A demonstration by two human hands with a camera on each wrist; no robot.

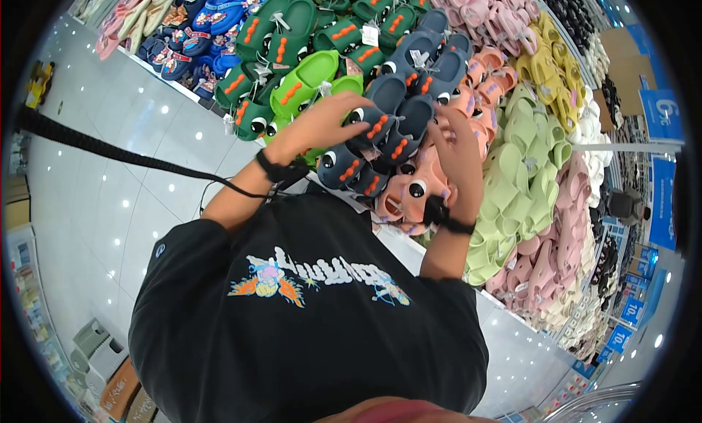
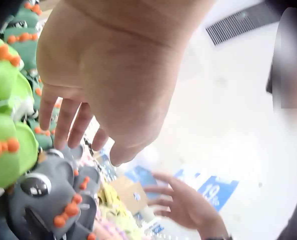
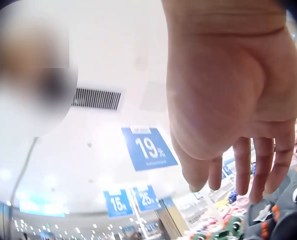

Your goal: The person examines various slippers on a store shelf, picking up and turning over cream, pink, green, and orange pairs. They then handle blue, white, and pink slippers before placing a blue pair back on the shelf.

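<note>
In the head view my left hand [image 1: 330, 122] is over the left side of a pair of dark grey slippers [image 1: 401, 136] with cartoon eyes and orange bumps. My right hand [image 1: 461, 149] is to the right of that pair, beside coral slippers [image 1: 431, 171]. Both hands hold nothing. The left wrist view shows my left palm [image 2: 106, 85] with fingers extended downward, just above a grey slipper [image 2: 43, 192]. Extended fingers also show on my right hand [image 3: 233, 100] in the right wrist view, with grey slippers [image 3: 288, 205] below the fingertips.
Bright green slippers [image 1: 301, 83] and dark green slippers [image 1: 292, 29] are piled left of and beyond the grey ones. Pale green slippers [image 1: 515, 178] are heaped at the right. The display's white edge [image 1: 406, 249] runs close before my body. A black strap [image 1: 124, 152] crosses the left side.
</note>
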